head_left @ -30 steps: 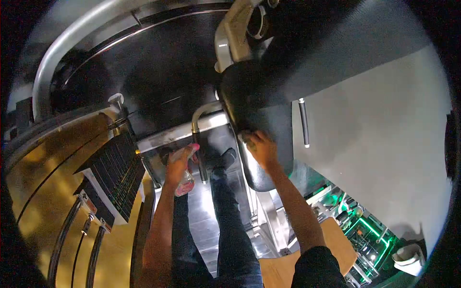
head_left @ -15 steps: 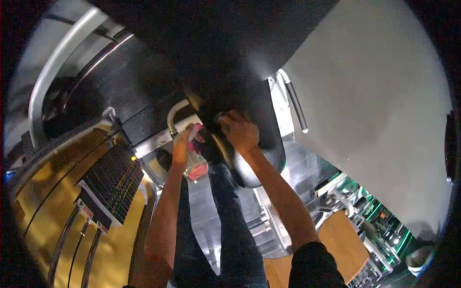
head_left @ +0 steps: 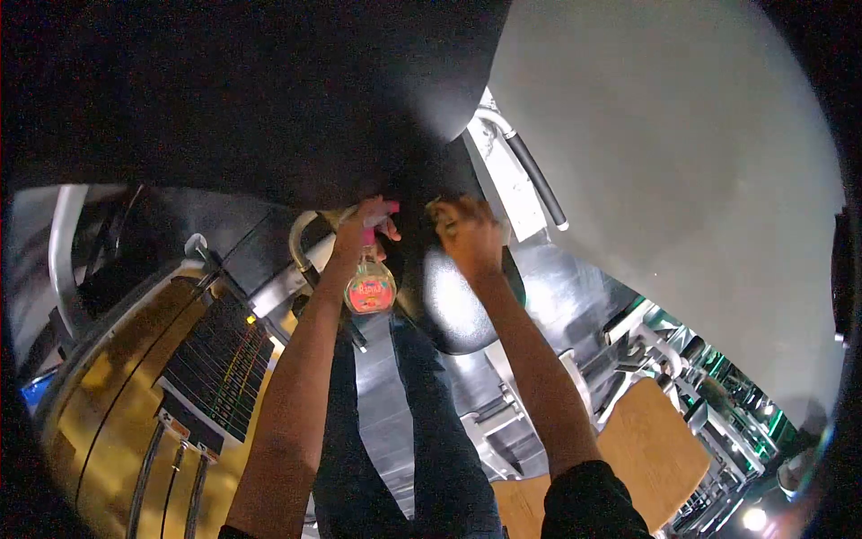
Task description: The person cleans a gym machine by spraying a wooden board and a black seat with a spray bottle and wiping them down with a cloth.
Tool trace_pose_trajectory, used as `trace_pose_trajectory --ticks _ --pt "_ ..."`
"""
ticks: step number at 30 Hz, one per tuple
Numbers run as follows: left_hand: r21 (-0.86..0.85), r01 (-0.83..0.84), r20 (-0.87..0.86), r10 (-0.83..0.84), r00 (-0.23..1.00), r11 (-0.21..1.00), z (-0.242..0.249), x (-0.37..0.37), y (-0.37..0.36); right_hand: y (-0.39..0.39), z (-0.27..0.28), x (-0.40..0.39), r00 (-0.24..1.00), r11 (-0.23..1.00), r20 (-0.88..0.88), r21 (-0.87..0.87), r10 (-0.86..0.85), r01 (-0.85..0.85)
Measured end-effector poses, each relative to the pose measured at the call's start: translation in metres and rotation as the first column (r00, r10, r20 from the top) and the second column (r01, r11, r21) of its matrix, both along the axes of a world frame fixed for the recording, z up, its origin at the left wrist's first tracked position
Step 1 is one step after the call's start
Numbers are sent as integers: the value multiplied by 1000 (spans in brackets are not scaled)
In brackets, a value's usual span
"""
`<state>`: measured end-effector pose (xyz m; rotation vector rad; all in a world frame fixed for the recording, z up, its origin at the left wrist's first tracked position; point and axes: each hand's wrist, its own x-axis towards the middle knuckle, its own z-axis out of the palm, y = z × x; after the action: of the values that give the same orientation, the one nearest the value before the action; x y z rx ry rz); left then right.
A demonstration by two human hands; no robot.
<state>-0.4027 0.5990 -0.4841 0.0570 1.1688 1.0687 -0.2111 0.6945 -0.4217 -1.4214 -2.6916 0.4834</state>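
My left hand (head_left: pixel 368 220) is wrapped round the neck of a clear spray bottle (head_left: pixel 370 289) with a pink trigger head and a pink-red label. The bottle hangs upright just left of a black padded cushion (head_left: pixel 453 301), which has a bright sheen on its lower part. My right hand (head_left: pixel 471 238), slightly blurred, is at the cushion with its fingers curled in. Whatever lies under those fingers is too dark to make out. A large black shape (head_left: pixel 269 99) covers the top of the view.
At left stands a gym machine's numbered weight stack (head_left: pixel 220 368) beside a yellow panel (head_left: pixel 103 404). A curved metal bar (head_left: pixel 301 242) is near my left hand. Beyond the cushion are a black-gripped handle (head_left: pixel 536 180) and a pale wall (head_left: pixel 682 135). A wooden board (head_left: pixel 651 449) lies lower right.
The view has shifted, and the black shape above covers more of the left. The bottle's label now faces me more squarely. My right hand has shifted slightly right along the cushion.
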Motion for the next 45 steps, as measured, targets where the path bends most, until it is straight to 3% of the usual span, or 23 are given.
trace_pose_trajectory --ticks 2,4,5,6,8,10,11,14,15,19,21,22,26,28,30,32,34,36,37,38,40,43,45 --pt "69 11 -102 -4 995 998 12 2 -5 -18 0 6 999 998 1 -40 51 -51" --pt "141 27 -204 2 979 990 16 2 -5 -20 3 12 909 909 -34 44 416 -414" --pt "55 2 -159 6 987 998 16 1 -2 -12 5 19 884 882 -14 73 467 -465" --pt "-31 -19 -113 16 993 999 16 1 0 -2 6 22 887 886 -16 73 461 -459" --pt "-20 -14 -131 11 991 1000 19 0 -2 24 4 23 973 972 85 -124 213 -201" --pt "-10 -13 -147 12 989 1000 16 -2 -4 53 14 18 989 994 145 -110 43 -27" --pt "-63 -48 -80 43 996 997 11 -1 -4 58 16 13 986 980 45 -114 -160 165" --pt "-91 -27 -33 24 999 996 -16 -6 -10 43 7 3 952 956 -94 -48 -293 289" --pt "-63 22 -46 -25 999 998 -23 -9 -11 34 23 3 985 985 -58 -63 -164 161" --pt "1 5 -220 -5 976 1000 -15 -3 -14 -12 10 17 1000 995 -18 -101 -19 17" --pt "-45 109 72 -106 992 993 -33 -15 -15 -18 20 21 997 989 -65 -141 38 -47" --pt "-46 108 68 -105 992 993 -34 -15 -17 -14 15 20 997 989 -70 -141 39 -48" --pt "-20 -35 -9 34 999 999 -14 -8 -12 30 1 -3 987 981 -98 -159 -127 110" --pt "-36 -53 -7 52 999 998 -15 -11 -11 39 -8 -18 953 966 -158 -55 -259 254" --pt "-113 9 178 11 984 994 -28 -17 -12 27 -12 -28 940 951 -146 -21 -308 308" --pt "-127 28 101 -15 995 992 -19 -16 -11 8 -5 -30 973 993 -199 -42 -117 111" --pt "-139 40 24 -37 999 989 -3 -12 -9 -14 -3 -24 996 998 -79 -55 -37 33" --pt "53 85 -219 -72 973 995 10 -7 -11 -21 -2 -13 941 941 -43 -22 336 -337" --pt "51 86 -219 -73 973 995 7 -9 -11 -15 -1 -8 910 909 -54 102 411 -404" --pt "-5 84 -123 -84 989 996 3 -13 -8 -4 -4 -5 911 910 -55 101 410 -403" --pt "-60 89 -24 -91 996 994 1 -14 -8 29 -3 -9 955 936 42 -214 294 -279" --pt "-46 -5 2 5 1000 999 1 -12 -9 75 0 -21 992 991 78 -98 101 -93" --pt "-94 30 -23 -32 999 995 -3 -12 -9 95 -9 -26 997 999 -64 -32 -37 35"
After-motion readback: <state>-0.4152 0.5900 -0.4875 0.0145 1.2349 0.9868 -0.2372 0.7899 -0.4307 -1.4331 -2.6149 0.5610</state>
